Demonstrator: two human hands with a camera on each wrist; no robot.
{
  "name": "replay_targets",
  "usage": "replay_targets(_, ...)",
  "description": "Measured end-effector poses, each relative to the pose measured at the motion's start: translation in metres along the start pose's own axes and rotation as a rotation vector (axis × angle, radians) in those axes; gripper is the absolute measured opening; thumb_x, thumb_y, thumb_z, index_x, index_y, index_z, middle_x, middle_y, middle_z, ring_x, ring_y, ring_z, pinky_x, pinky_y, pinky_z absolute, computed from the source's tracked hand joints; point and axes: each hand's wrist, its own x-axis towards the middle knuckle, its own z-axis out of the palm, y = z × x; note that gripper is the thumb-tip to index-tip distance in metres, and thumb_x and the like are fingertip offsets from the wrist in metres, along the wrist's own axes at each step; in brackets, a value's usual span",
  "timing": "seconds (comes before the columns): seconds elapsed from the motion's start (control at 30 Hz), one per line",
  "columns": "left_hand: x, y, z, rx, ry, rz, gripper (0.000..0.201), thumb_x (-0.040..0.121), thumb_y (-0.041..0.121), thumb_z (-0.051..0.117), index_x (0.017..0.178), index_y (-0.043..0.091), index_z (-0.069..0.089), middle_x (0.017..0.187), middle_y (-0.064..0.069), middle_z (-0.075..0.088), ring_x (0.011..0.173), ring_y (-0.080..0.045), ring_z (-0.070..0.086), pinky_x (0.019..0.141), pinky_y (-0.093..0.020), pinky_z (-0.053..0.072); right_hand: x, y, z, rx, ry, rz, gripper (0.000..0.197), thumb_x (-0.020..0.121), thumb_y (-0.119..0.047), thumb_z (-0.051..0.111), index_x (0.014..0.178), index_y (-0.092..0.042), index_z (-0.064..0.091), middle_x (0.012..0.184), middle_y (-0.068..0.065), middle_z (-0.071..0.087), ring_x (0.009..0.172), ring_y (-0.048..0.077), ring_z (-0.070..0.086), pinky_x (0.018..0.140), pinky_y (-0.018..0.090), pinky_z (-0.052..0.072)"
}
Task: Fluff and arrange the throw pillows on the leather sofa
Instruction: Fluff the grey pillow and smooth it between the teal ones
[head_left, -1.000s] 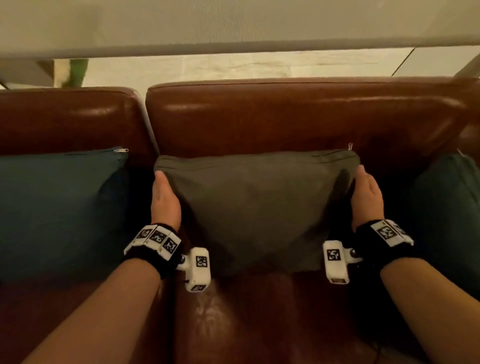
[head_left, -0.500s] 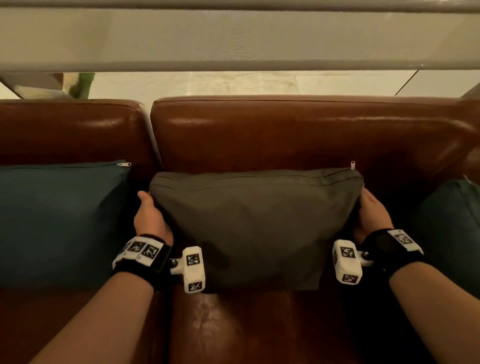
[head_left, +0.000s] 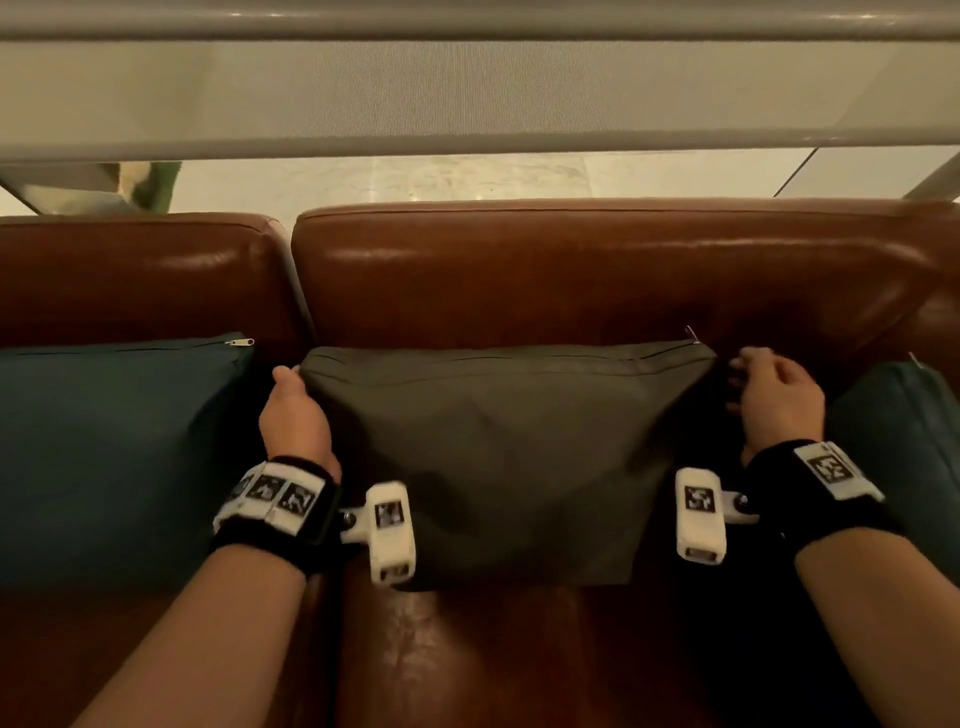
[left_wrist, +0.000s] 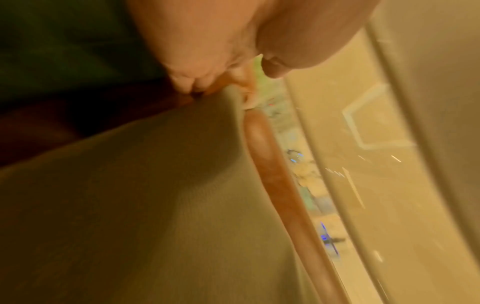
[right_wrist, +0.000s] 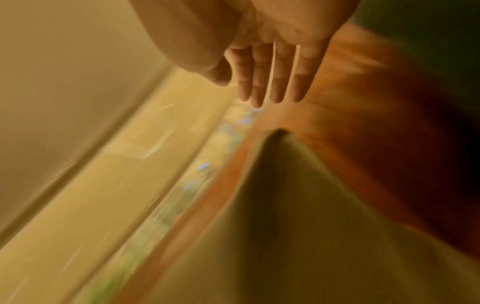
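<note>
An olive throw pillow (head_left: 498, 447) leans upright against the brown leather sofa back (head_left: 571, 275), its zip along the top. My left hand (head_left: 292, 402) is at the pillow's upper left corner. In the left wrist view, the left hand (left_wrist: 221, 78) has its fingers curled round that corner of the pillow (left_wrist: 155, 195). My right hand (head_left: 774, 400) hovers just off the upper right corner, blurred. In the right wrist view, the right hand (right_wrist: 272, 82) has straight fingers and stays apart from the pillow's tip (right_wrist: 280, 144).
A teal pillow (head_left: 104, 457) stands close on the left, and another teal pillow (head_left: 898, 441) on the right, both against the sofa back. The leather seat (head_left: 493, 660) lies in front. Behind the sofa is a pale floor and a grey rail (head_left: 467, 93).
My right hand has come off the pillow's right side and opened beside the top corner. My left hand slid up to the top left corner. The pillow's top edge looks wider and flatter.
</note>
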Motion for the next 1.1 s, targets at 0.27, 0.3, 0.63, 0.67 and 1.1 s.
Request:
replay_targets(0.27, -0.118, 0.027, 0.07, 0.71, -0.318, 1.021, 0.057, 0.099, 0.04, 0.014, 0.154, 0.027, 0.022, 0.162, 0.008, 0.02, 0.151, -0.017, 0.011, 0.123, -0.043, 0.007, -0.104, 0.006, 0.094, -0.862, -0.568, -0.903, 0.052, 0.103, -0.033, 0.024, 0.152, -0.019, 0.029, 0.159, -0.003, 0.026, 0.148, 0.013, 0.018, 0.121, 0.031, 0.007)
replay_targets(0.3, -0.103, 0.027, 0.08, 0.872, -0.357, 1.038, 0.059, 0.098, 0.043, 0.009, 0.154, 0.027, 0.022, 0.162, 0.008, 0.023, 0.151, -0.018, 0.014, 0.123, -0.043, 0.008, -0.1, 0.01, 0.102, -0.979, -0.567, -0.893, 0.052, 0.103, -0.037, 0.02, 0.154, -0.023, 0.023, 0.162, -0.006, 0.02, 0.15, 0.012, 0.011, 0.122, 0.034, 0.003)
replay_targets(0.63, -0.015, 0.019, 0.006, 1.148, -0.172, 0.876, 0.054, 0.099, 0.041, 0.018, 0.136, 0.023, 0.053, 0.136, 0.001, 0.057, 0.128, -0.026, 0.047, 0.109, -0.047, 0.032, 0.012, 0.019, 0.023, -1.152, -0.33, -0.451, 0.05, 0.101, -0.044, 0.02, 0.145, -0.027, 0.039, 0.15, 0.002, 0.043, 0.14, 0.031, 0.032, 0.116, 0.051, 0.018)
replay_targets(0.67, -0.013, 0.027, 0.008, 1.135, -0.18, 0.859, 0.051, 0.1, 0.04, 0.019, 0.135, 0.024, 0.052, 0.135, 0.001, 0.057, 0.127, -0.026, 0.047, 0.107, -0.046, 0.033, 0.015, 0.013, 0.021, -1.063, -0.336, -0.483, 0.048, 0.102, -0.042, 0.026, 0.141, -0.024, 0.044, 0.148, 0.006, 0.045, 0.137, 0.032, 0.036, 0.114, 0.049, 0.024)
replay_targets(1.1, 0.014, 0.027, 0.008, 1.255, -0.365, 0.731, 0.058, 0.098, 0.055, 0.012, 0.135, 0.029, 0.049, 0.137, -0.003, 0.057, 0.126, -0.03, 0.05, 0.109, -0.046, 0.032, 0.029, 0.005, 0.013, -1.377, -0.537, -0.284, 0.053, 0.103, -0.045, 0.013, 0.127, -0.022, 0.054, 0.131, 0.007, 0.059, 0.121, 0.03, 0.052, 0.111, 0.05, 0.028)
